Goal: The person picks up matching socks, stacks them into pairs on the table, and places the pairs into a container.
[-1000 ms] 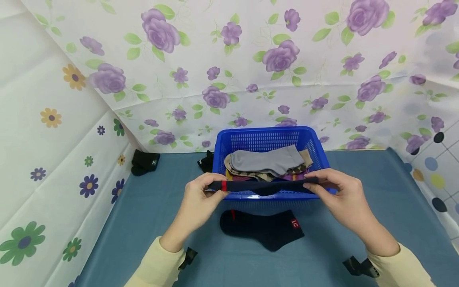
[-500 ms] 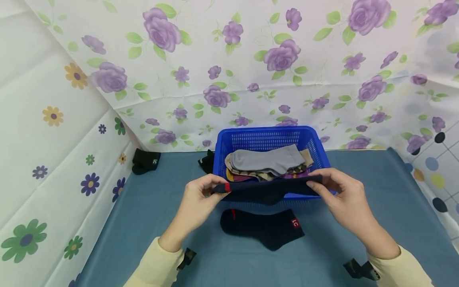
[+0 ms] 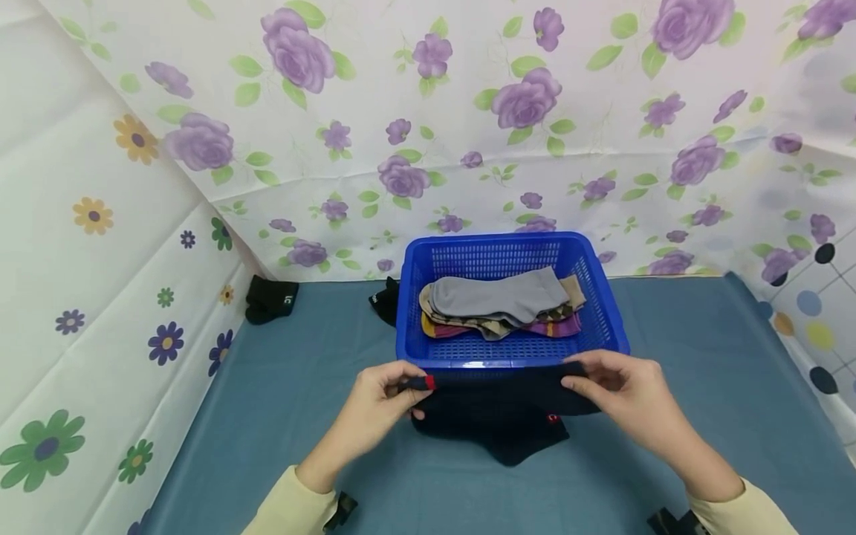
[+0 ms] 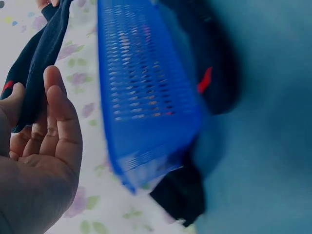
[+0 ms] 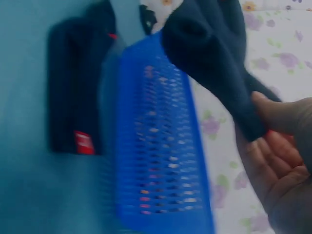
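Observation:
A dark navy sock (image 3: 495, 386) with a red mark at its toe is stretched sideways between both hands. My left hand (image 3: 384, 401) pinches the toe end by the red mark, and my right hand (image 3: 622, 383) pinches the other end between thumb and fingers. Beneath it, a second navy sock (image 3: 511, 446) lies on the blue cloth, partly covered by the held one in the head view. Its red label shows in the right wrist view. Just behind the hands stands a blue basket (image 3: 511, 362).
Folded socks, a grey sock (image 3: 495, 297) on top, lie inside the basket. A black sock bundle (image 3: 270, 299) rests at the back left. Another black sock (image 3: 384, 303) sits against the basket's left side. Flowered sheets (image 3: 468, 186) hang behind and at the left.
Both hands have lowered the held sock from over the basket's front rim toward the sock on the cloth, now overlapping it in the head view. The basket has stayed put.

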### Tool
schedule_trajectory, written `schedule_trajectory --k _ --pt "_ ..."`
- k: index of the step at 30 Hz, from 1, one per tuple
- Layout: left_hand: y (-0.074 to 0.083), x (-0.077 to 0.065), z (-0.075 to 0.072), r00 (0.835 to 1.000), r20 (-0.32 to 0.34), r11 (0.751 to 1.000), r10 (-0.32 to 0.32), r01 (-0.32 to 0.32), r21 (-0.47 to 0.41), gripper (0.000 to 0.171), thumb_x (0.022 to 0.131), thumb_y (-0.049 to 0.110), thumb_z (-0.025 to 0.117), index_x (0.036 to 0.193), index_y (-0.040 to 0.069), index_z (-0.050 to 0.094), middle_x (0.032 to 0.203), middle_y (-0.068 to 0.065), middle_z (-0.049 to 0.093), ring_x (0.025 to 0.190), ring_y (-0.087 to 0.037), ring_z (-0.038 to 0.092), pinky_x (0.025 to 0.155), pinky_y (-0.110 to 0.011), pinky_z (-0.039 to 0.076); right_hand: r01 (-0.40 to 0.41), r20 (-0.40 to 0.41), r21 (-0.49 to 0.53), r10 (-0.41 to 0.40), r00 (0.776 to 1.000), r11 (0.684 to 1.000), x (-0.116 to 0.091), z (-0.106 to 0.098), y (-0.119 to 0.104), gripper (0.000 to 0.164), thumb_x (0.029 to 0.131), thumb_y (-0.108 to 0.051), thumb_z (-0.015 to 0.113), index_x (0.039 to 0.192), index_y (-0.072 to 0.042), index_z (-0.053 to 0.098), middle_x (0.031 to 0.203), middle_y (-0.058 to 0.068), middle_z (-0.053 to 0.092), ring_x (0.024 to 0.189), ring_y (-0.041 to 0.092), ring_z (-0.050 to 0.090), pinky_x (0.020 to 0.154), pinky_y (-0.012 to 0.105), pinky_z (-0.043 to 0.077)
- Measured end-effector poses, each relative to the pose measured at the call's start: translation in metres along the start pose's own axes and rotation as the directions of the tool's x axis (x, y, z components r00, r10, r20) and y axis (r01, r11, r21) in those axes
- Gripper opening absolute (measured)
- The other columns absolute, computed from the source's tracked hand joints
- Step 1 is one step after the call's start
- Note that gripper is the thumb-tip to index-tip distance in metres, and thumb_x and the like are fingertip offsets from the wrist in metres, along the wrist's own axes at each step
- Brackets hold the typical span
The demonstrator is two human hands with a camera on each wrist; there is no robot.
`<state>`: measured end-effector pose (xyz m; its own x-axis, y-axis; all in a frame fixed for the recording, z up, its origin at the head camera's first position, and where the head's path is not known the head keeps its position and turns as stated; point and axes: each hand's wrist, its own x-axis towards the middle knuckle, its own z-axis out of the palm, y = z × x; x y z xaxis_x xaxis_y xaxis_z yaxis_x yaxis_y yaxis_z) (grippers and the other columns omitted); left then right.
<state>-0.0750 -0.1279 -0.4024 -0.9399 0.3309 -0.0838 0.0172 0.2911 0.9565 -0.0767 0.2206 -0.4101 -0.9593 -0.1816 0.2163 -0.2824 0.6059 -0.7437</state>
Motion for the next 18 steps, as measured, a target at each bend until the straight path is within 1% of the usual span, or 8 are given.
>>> schedule_trajectory --k 2,5,7,8,10,13,15,18 --pt "-0.015 0.002 0.002 0.997 0.049 0.998 -0.055 0.055 0.017 0.008 0.086 0.018 0.067 0.094 0.015 0.068 0.090 -0.007 0.070 0.068 -0.024 0.069 0.064 -0.042 0.055 -0.030 0.082 0.005 0.030 0.996 1.000 -0.004 0.008 0.007 0.019 0.080 -0.029 0.073 0.098 -0.026 0.068 0.080 -0.011 0.068 0.063 0.002 0.063 0.053 0.023 0.051" --pt "-0.032 0.004 0.004 0.982 0.133 0.990 -0.136 0.130 0.057 0.011 0.085 0.022 0.068 0.093 0.014 0.068 0.083 -0.010 0.070 0.067 -0.028 0.069 0.062 -0.046 0.055 -0.098 0.192 0.006 0.095 0.977 0.995 -0.009 0.021 0.017 0.021 0.079 -0.030 0.074 0.097 -0.023 0.068 0.079 -0.010 0.067 0.064 0.002 0.061 0.053 0.023 0.050" --pt "-0.041 0.006 0.005 0.973 0.148 0.981 -0.179 0.166 0.099 0.014 0.085 0.026 0.068 0.093 0.014 0.068 0.073 -0.012 0.069 0.064 -0.031 0.068 0.057 -0.045 0.054 -0.146 0.238 -0.005 0.143 0.961 0.989 -0.010 0.029 0.023 0.022 0.078 -0.030 0.075 0.098 -0.022 0.068 0.079 -0.009 0.066 0.066 0.003 0.061 0.054 0.023 0.050" --pt "-0.045 0.007 0.005 0.971 0.142 0.977 -0.193 0.177 0.118 0.016 0.085 0.028 0.068 0.093 0.014 0.068 0.068 -0.012 0.068 0.062 -0.032 0.067 0.056 -0.043 0.054 -0.166 0.250 -0.012 0.163 0.954 0.986 -0.010 0.032 0.026 0.023 0.078 -0.030 0.075 0.098 -0.021 0.068 0.080 -0.008 0.066 0.067 0.003 0.061 0.055 0.023 0.050" --pt "-0.052 0.009 0.006 0.972 0.110 0.969 -0.206 0.188 0.157 0.018 0.085 0.031 0.068 0.091 0.015 0.068 0.058 -0.009 0.063 0.057 -0.034 0.065 0.049 -0.037 0.050 -0.195 0.264 -0.037 0.198 0.944 0.980 -0.009 0.039 0.031 0.024 0.077 -0.030 0.075 0.098 -0.021 0.068 0.082 -0.008 0.066 0.069 0.004 0.061 0.057 0.022 0.050" --pt "-0.060 0.013 0.007 0.974 0.047 0.957 -0.220 0.206 0.204 0.019 0.085 0.035 0.068 0.087 0.016 0.068 0.051 -0.004 0.057 0.052 -0.034 0.062 0.043 -0.029 0.041 -0.226 0.270 -0.077 0.238 0.933 0.971 -0.006 0.046 0.038 0.025 0.077 -0.031 0.076 0.098 -0.020 0.068 0.085 -0.006 0.067 0.072 0.004 0.061 0.059 0.021 0.050" --pt "-0.065 0.015 0.007 0.971 0.018 0.950 -0.237 0.228 0.214 0.020 0.084 0.036 0.068 0.084 0.016 0.067 0.049 -0.001 0.055 0.048 -0.032 0.059 0.041 -0.028 0.038 -0.239 0.267 -0.091 0.255 0.929 0.967 -0.005 0.050 0.041 0.025 0.078 -0.029 0.075 0.099 -0.018 0.068 0.088 -0.004 0.068 0.075 0.005 0.062 0.061 0.022 0.050" --pt "-0.070 0.018 0.008 0.966 -0.017 0.941 -0.257 0.254 0.222 0.022 0.083 0.037 0.069 0.081 0.016 0.066 0.048 0.000 0.053 0.043 -0.023 0.055 0.039 -0.028 0.036 -0.243 0.240 -0.098 0.259 0.935 0.965 -0.002 0.054 0.044 0.024 0.078 -0.027 0.075 0.098 -0.015 0.069 0.088 -0.001 0.069 0.075 0.006 0.062 0.060 0.023 0.051"
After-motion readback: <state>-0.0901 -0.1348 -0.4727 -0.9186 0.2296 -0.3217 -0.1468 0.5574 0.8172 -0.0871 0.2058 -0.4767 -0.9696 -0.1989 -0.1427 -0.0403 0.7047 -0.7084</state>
